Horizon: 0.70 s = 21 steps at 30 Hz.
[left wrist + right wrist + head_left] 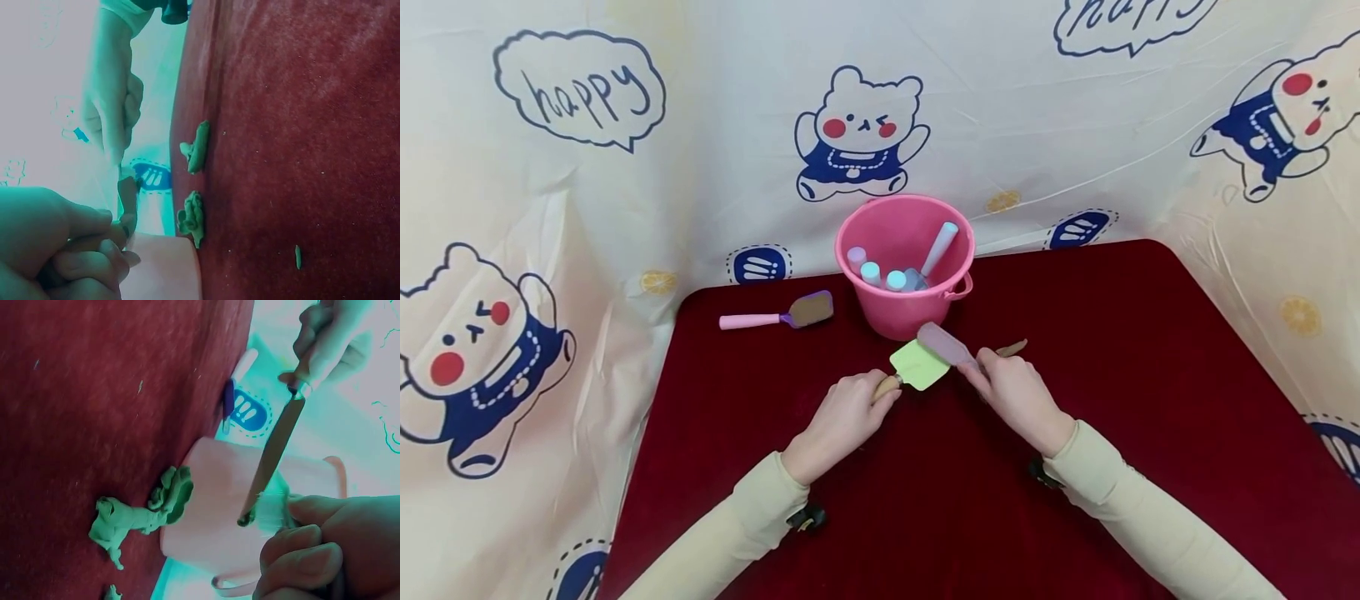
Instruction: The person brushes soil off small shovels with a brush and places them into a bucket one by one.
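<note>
My left hand (pixel 844 421) grips the wooden handle of a small toy shovel with a pale green blade (pixel 917 367). My right hand (pixel 1024 396) holds a pale purple brush (pixel 942 343); its short bristles show in the right wrist view, against the shovel blade near its tip. Both tools are raised over the table, just in front of a pink bucket (pixel 898 315). Below them lie soft, clay-like lumps (pixel 115 522), greenish in the wrist views. In the head view, a brown piece (pixel 1013 348) shows past my right hand, which hides the rest.
Several light blue and purple handles (pixel 940 248) stick up inside the bucket. Left of it lies a pink-handled purple shovel (pixel 811 308) with a brown face. A dark red cloth (pixel 925 500) covers the table, and a printed curtain (pixel 722 192) hangs close behind it.
</note>
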Each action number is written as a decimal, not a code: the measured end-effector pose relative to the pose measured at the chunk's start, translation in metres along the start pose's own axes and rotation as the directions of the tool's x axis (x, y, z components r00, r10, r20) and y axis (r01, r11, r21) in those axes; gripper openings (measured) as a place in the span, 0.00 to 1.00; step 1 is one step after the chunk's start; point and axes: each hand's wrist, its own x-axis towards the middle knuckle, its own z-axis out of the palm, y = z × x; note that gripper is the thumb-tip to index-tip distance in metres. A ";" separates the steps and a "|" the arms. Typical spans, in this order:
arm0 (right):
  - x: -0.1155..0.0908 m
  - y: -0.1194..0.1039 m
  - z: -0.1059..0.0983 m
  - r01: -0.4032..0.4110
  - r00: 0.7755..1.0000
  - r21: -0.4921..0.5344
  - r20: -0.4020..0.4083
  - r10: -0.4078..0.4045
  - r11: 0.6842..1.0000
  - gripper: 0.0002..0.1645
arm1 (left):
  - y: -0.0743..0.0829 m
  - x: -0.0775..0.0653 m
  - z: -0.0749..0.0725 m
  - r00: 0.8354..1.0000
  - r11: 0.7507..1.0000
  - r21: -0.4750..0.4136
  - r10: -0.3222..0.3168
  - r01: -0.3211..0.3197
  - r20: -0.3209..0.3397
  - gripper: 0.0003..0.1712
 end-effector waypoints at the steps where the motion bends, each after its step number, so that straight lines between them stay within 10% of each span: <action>1: 0.000 0.001 0.000 -0.004 1.000 -0.013 -0.009 0.004 1.000 0.21 | 0.000 0.000 0.000 1.000 1.000 0.001 -0.002 0.002 0.001 0.11; 21: 0.001 -0.001 -0.002 0.052 0.998 0.042 0.027 -0.053 0.998 0.20 | 0.000 -0.001 -0.001 1.000 1.000 0.005 0.031 -0.031 -0.001 0.16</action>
